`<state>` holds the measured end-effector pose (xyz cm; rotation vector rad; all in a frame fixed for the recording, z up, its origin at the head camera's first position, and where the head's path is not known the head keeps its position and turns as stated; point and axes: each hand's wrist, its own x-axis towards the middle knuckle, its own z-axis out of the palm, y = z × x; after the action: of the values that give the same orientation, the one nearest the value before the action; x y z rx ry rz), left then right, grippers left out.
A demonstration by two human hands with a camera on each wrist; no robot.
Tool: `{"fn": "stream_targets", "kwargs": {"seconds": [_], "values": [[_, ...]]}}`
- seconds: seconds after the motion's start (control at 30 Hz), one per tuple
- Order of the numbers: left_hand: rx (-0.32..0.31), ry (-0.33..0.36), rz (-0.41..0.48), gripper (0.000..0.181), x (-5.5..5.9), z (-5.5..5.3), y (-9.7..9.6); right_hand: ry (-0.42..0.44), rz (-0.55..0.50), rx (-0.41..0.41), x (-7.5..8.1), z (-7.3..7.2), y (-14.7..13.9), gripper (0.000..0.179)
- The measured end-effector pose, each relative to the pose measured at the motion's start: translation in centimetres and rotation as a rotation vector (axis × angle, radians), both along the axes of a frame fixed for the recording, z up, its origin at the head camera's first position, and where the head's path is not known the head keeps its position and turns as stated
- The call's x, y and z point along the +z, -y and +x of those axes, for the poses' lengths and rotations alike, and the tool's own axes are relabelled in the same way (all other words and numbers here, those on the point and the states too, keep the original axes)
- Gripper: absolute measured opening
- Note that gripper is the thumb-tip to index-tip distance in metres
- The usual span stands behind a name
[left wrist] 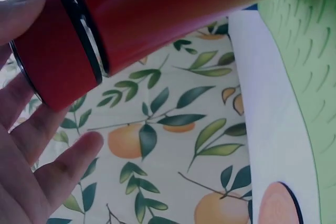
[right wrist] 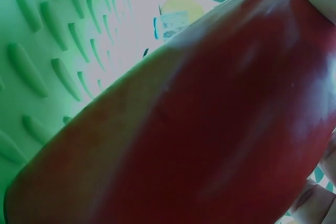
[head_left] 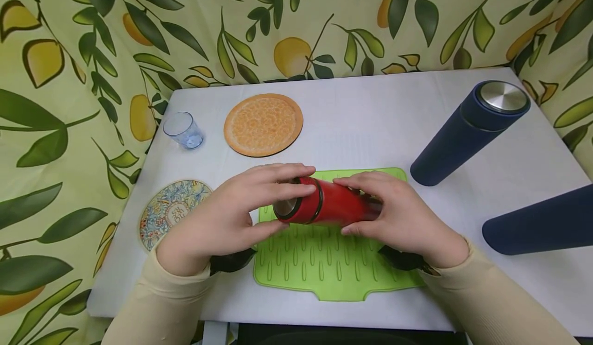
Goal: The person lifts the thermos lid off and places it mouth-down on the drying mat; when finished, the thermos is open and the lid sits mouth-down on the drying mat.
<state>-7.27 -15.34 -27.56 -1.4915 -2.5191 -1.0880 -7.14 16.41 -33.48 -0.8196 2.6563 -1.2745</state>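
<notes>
The desk [head_left: 352, 95] is white; over its green mat [head_left: 319, 273] I hold the red flask [head_left: 340, 203] tilted; my left fingers [head_left: 289, 191] are clamped on its lid [head_left: 307, 208], my right fingers [head_left: 366, 181] round its other end; I'd best steady that end, aligning both grips.

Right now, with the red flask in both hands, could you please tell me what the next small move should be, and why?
I would perhaps try a gentle twist of the cap with the left hand, since it holds that end, while the right hand grips the other end of the red flask and could steady it.
</notes>
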Motion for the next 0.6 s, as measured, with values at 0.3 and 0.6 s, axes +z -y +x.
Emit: {"fn": "stream_targets", "kwargs": {"seconds": [0.3, 0.6], "values": [[0.191, -0.087, 0.047, 0.074, -0.31, 0.08, -0.68, 0.008, -0.014, 0.004, 0.17, 0.16, 0.09, 0.078], [0.143, -0.078, 0.008, 0.096, 0.11, 0.17, -0.03, -0.013, -0.002, 0.0, 0.29, 0.15, 0.09, 0.079]]}}
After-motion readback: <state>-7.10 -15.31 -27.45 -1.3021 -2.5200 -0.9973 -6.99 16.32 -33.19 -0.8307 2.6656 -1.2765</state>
